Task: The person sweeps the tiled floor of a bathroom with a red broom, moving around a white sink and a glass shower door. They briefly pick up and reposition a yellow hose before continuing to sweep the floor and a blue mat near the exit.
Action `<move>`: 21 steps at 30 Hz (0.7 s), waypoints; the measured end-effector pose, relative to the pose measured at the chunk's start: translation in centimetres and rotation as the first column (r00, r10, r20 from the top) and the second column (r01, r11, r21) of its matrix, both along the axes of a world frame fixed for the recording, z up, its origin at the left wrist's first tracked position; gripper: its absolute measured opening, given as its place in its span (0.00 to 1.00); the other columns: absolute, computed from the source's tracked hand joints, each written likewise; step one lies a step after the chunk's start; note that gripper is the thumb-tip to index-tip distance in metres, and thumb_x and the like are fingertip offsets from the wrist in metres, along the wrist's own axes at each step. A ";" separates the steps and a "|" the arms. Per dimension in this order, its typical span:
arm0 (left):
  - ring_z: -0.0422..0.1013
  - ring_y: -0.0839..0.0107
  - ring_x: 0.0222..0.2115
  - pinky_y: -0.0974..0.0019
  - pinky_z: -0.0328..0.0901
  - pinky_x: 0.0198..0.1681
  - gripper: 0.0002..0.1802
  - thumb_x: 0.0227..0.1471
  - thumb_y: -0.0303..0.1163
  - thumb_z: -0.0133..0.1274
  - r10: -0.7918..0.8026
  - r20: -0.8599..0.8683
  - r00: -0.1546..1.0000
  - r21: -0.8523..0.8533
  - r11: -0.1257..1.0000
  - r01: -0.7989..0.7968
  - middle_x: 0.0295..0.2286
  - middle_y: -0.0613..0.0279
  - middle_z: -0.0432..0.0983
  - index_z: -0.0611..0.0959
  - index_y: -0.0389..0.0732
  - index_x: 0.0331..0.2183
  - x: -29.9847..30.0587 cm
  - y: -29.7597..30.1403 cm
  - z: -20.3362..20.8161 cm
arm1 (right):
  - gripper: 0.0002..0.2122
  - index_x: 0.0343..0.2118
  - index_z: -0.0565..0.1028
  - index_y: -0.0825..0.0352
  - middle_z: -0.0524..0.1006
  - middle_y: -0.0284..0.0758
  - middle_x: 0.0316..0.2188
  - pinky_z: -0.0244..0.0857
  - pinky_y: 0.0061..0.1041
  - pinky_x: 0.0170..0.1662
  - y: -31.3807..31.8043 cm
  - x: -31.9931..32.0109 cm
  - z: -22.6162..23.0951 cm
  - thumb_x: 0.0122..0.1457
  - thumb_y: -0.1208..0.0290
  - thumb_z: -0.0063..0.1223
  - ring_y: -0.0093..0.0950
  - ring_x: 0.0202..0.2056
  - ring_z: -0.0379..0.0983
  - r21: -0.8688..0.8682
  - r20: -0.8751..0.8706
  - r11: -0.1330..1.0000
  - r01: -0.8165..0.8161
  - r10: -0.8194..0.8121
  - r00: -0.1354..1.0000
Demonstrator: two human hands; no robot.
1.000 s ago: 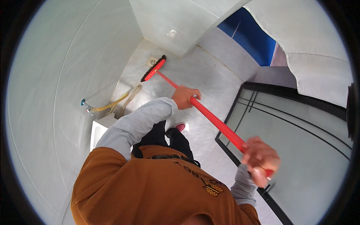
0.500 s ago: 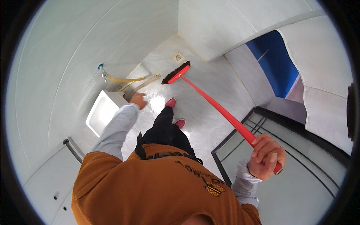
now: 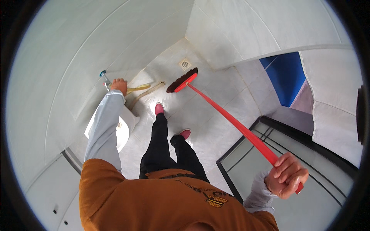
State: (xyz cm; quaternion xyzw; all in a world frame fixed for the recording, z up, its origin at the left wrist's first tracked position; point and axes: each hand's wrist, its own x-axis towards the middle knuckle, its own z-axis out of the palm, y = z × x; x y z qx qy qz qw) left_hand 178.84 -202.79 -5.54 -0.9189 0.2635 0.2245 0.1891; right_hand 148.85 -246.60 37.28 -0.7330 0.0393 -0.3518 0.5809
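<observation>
While my right hand (image 3: 287,175) clasps the red broom (image 3: 239,126), its brush head (image 3: 186,84) near the far drain (image 3: 185,64), my left hand (image 3: 119,86) is at the left tap (image 3: 104,76), though I cannot tell its grip.

A floor of pale grey tiles (image 3: 231,88), glossy near the frame's centre and crossed by thin grout lines, spreads from the upper middle down to the lower centre, with a square drain grate (image 3: 185,64) set into it near the top. Just below the grate, the dark-bristled head of a red broom (image 3: 186,82) rests on the tiles. A beige drain hose (image 3: 148,92) lies left of it, and two reddish-pink shoes (image 3: 185,134) stand below, apart.
</observation>
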 end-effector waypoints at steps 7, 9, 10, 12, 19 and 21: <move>0.72 0.64 0.45 0.53 0.56 0.55 0.13 0.51 0.39 0.49 0.177 -0.307 0.935 0.374 0.926 -0.052 0.40 0.60 0.78 0.83 0.48 0.38 1.0 -0.6 -4.6 | 0.11 0.17 0.61 0.59 0.63 0.24 0.06 0.61 0.17 0.23 2.5 5.3 0.6 0.54 0.72 0.45 0.16 0.09 0.61 -0.006 0.033 0.999 0.035 -0.035 0.999; 0.71 0.62 0.46 0.56 0.61 0.51 0.23 0.40 0.44 0.59 0.256 -0.500 0.828 0.315 0.944 -0.102 0.42 0.59 0.77 0.82 0.46 0.40 0.3 -3.0 -6.3 | 0.10 0.17 0.61 0.60 0.65 0.24 0.06 0.61 0.16 0.22 2.7 6.2 0.6 0.53 0.73 0.45 0.15 0.08 0.61 -0.011 0.021 1.000 0.005 -0.005 1.000; 0.71 0.60 0.46 0.58 0.63 0.50 0.30 0.34 0.46 0.64 0.288 -0.587 0.757 0.288 0.948 -0.137 0.43 0.58 0.76 0.81 0.45 0.42 0.4 -4.7 -7.1 | 0.10 0.16 0.61 0.60 0.65 0.25 0.06 0.61 0.15 0.21 2.9 6.5 0.5 0.52 0.73 0.44 0.15 0.07 0.61 -0.005 0.038 1.000 -0.006 0.006 0.999; 0.72 0.57 0.44 0.57 0.66 0.48 0.39 0.26 0.49 0.69 0.276 -0.655 0.704 0.122 0.957 -0.262 0.42 0.57 0.76 0.80 0.42 0.43 -0.7 -8.0 -8.2 | 0.10 0.16 0.62 0.60 0.66 0.25 0.05 0.60 0.15 0.19 3.2 6.9 0.4 0.51 0.73 0.45 0.15 0.07 0.61 0.008 0.027 1.000 -0.023 0.023 0.999; 0.67 0.71 0.17 0.66 0.63 0.23 0.30 0.37 0.56 0.62 0.157 -0.862 0.482 -0.187 0.785 -0.591 0.15 0.60 0.71 0.79 0.33 0.20 5.0 -11.6 -5.1 | 0.11 0.15 0.61 0.59 0.66 0.25 0.05 0.65 0.17 0.20 4.1 7.2 0.4 0.50 0.73 0.48 0.15 0.07 0.62 0.052 0.047 0.997 -0.058 0.056 0.997; 0.68 0.71 0.18 0.66 0.63 0.24 0.29 0.39 0.56 0.61 0.098 -0.876 0.473 -0.287 0.681 -0.673 0.16 0.60 0.72 0.80 0.34 0.21 6.6 -9.9 -0.6 | 0.13 0.14 0.60 0.60 0.66 0.25 0.05 0.68 0.19 0.21 3.7 7.6 0.6 0.48 0.73 0.51 0.16 0.07 0.63 0.084 0.001 0.988 -0.131 0.131 0.991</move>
